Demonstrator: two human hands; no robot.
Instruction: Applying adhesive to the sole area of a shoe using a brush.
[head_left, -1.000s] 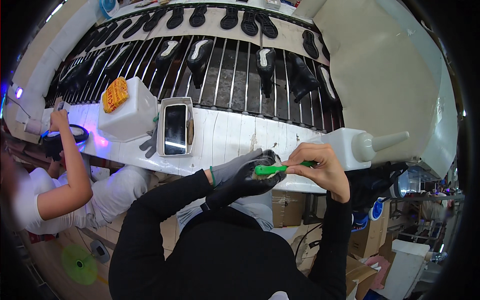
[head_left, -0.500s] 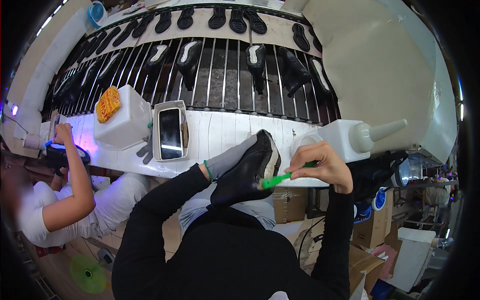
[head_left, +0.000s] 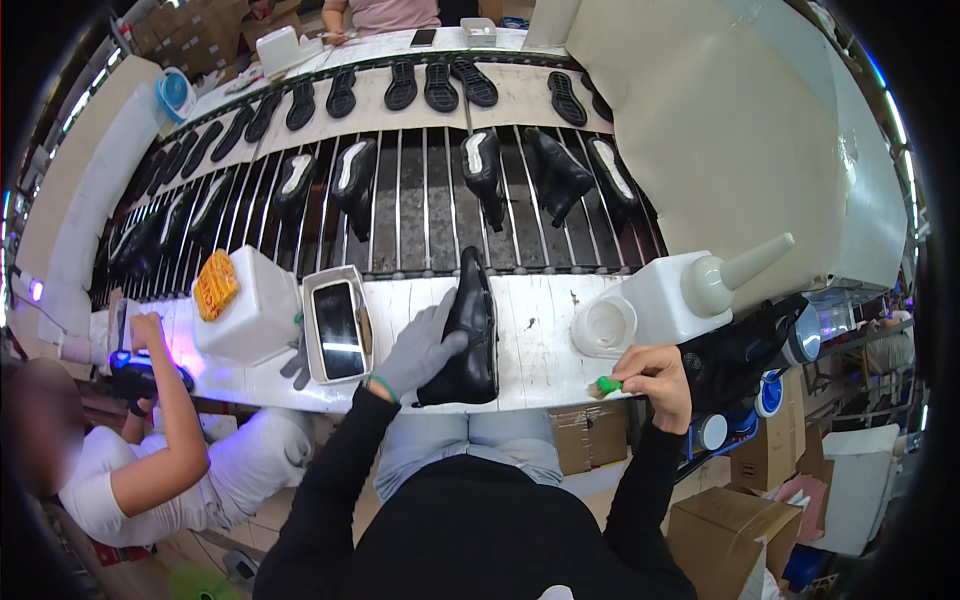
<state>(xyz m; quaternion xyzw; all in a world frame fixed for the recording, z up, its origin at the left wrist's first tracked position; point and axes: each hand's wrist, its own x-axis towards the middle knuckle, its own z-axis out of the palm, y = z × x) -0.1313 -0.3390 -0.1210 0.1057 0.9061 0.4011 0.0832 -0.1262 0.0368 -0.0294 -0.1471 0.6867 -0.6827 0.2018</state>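
Observation:
A black leather ankle boot (head_left: pixel 472 340) lies on the white worktable near its front edge, toe pointing away from me. My left hand (head_left: pixel 420 350), in a grey glove, grips its left side with the thumb across the leather. The underside is turned right and mostly hidden. Off to the right, near the table's front edge, my bare right hand (head_left: pixel 652 382) pinches a green-handled brush (head_left: pixel 607 384), its bristles pointing left, apart from the boot. Beyond that hand stands a white cup (head_left: pixel 604 327) beside a white jug (head_left: pixel 668 297) with a long spout.
A roller conveyor (head_left: pixel 420 215) with several black boots crosses behind the table; soles (head_left: pixel 400 85) line a shelf above. Left are a tray (head_left: pixel 340 325) holding a phone and a white container (head_left: pixel 250 310). A co-worker (head_left: pixel 150 440) sits at left; another person (head_left: pixel 380 15) is across.
The boot has gone from being held tilted over the table's edge to lying on the table. My right hand has drawn the brush away from it. The view has shifted upward.

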